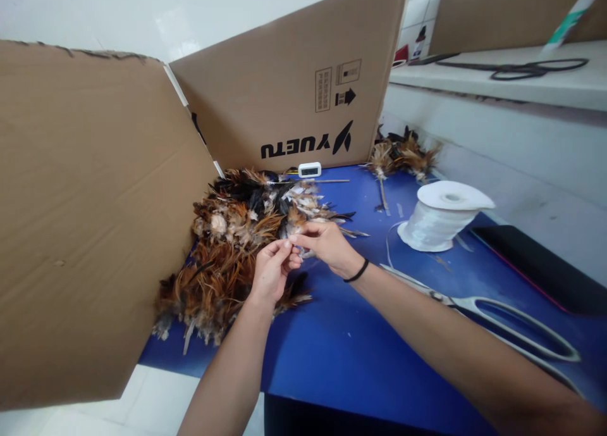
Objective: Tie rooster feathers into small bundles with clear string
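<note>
My left hand and my right hand meet in the middle of the view, their fingertips pinched together. Between them is a small brown-grey feather, its lower end covered by the fingers. Just behind and left of the hands lies a heap of black, brown and white feathers. A second pile of rust-brown feathers lies nearer, beside my left wrist. To the right of my right hand stands a spool of white ribbon with a loose end trailing down.
Large scissors lie under my right forearm on the blue tabletop. A dark phone-like slab is at the right. Cardboard panels wall the left and back. A small white digital timer and more feathers sit behind.
</note>
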Demonstrator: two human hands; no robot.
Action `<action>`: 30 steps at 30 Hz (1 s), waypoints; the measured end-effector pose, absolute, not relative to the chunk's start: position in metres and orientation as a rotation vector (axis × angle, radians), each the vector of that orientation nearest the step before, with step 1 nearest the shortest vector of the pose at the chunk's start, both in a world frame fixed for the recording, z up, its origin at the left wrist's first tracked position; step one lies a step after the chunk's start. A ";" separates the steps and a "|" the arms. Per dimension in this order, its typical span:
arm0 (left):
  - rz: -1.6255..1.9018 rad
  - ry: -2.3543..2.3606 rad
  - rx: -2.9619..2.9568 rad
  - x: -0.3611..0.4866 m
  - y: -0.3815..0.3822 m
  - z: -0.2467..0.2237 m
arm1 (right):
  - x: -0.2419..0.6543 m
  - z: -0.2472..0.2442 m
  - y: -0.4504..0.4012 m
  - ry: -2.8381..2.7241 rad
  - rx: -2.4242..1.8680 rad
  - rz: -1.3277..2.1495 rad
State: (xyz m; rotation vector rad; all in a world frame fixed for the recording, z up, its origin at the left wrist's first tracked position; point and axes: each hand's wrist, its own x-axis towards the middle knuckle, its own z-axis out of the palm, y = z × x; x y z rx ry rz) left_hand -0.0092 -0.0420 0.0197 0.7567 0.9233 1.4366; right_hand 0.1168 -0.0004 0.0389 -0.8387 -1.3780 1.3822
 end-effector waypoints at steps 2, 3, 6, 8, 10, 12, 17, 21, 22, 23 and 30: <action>1.467 0.959 0.799 -0.008 -0.043 0.020 | 0.115 0.040 -0.002 -1.328 -0.851 1.405; 1.486 0.981 0.831 -0.008 -0.043 0.019 | 0.115 0.041 -0.003 -1.306 -0.855 1.418; 1.525 1.049 0.928 -0.006 -0.044 0.019 | 0.114 0.042 -0.004 -1.256 -0.866 1.449; 1.544 1.092 0.984 -0.005 -0.045 0.019 | 0.114 0.042 -0.005 -1.215 -0.876 1.463; 1.565 1.127 1.034 -0.005 -0.045 0.020 | 0.113 0.041 -0.006 -1.179 -0.889 1.479; 1.574 1.141 1.074 -0.005 -0.045 0.020 | 0.113 0.041 -0.007 -1.159 -0.893 1.493; 1.559 1.136 1.084 -0.006 -0.046 0.018 | 0.110 0.042 -0.012 -1.192 -0.896 1.451; 1.556 1.095 1.019 -0.008 -0.045 0.019 | 0.115 0.044 -0.007 -1.383 -0.865 1.350; 1.570 1.082 0.992 -0.008 -0.045 0.020 | 0.119 0.043 -0.001 -1.471 -0.863 1.289; 1.593 1.069 0.962 -0.009 -0.044 0.021 | 0.124 0.043 0.007 -1.571 -0.873 1.210; 1.803 0.992 0.849 -0.014 -0.043 0.029 | 0.155 0.032 0.097 -1.981 -1.457 0.542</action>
